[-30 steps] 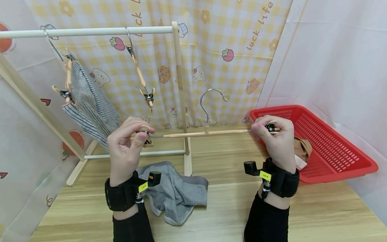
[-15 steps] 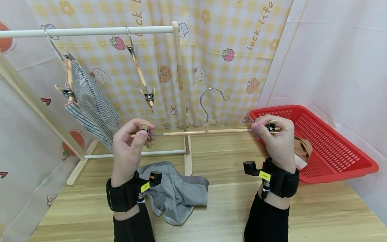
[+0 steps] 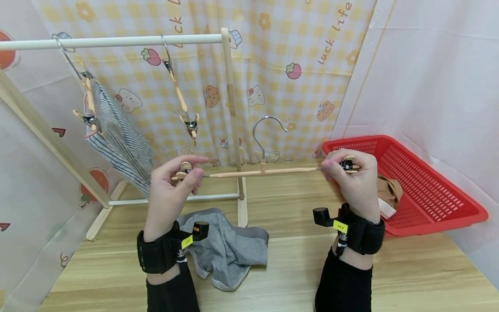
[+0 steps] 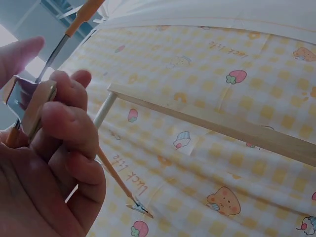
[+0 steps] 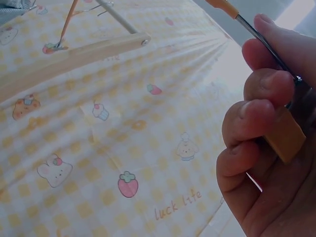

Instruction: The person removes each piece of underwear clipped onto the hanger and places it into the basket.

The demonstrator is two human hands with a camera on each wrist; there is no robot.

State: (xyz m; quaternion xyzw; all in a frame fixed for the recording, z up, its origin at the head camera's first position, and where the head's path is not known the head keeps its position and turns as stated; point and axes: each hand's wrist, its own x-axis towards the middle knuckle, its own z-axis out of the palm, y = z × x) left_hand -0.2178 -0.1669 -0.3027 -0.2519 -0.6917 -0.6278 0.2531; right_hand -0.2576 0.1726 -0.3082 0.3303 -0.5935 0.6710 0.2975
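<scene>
I hold a wooden clip hanger [image 3: 265,172] level above the table, its metal hook [image 3: 266,130] pointing up. My left hand [image 3: 190,171] pinches the hanger's left clip [image 3: 185,168], with the index finger stretched out over it. In the left wrist view the curled fingers [image 4: 69,123] wrap that clip [image 4: 29,101]. My right hand [image 3: 337,166] grips the right clip [image 3: 347,164], which also shows under the fingers as a clip [image 5: 285,136] in the right wrist view. A grey garment [image 3: 228,247] lies crumpled on the table below my left hand.
A wooden rack with a white rail [image 3: 117,41] and an upright post [image 3: 232,112] stands behind. On the rail hang a striped garment [image 3: 118,136] and an empty clip hanger [image 3: 181,99]. A red basket [image 3: 425,190] holding a beige cloth [image 3: 390,193] sits at the right.
My left hand has slid a little right along the hanger and its index finger has straightened. The hook has shifted slightly left. My right hand has hardly moved.
</scene>
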